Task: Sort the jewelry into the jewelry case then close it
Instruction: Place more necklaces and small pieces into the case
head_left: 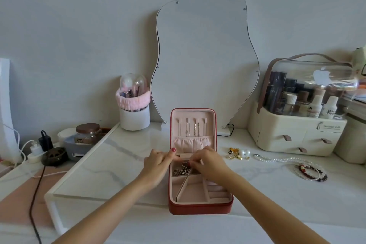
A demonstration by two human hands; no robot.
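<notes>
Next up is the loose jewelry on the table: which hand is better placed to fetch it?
Right. The earrings, pearl necklace and bracelets all lie right of the case, on the right hand's side. The left hand sits at the case's left edge and would have to cross over it.

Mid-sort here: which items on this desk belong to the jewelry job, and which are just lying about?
Job: open red jewelry case with pink lining; gold and pearl earrings; white pearl necklace; beaded bracelets.

Lying about: wavy mirror; cream cosmetics organizer; white brush holder; brown-lidded jar.
</notes>
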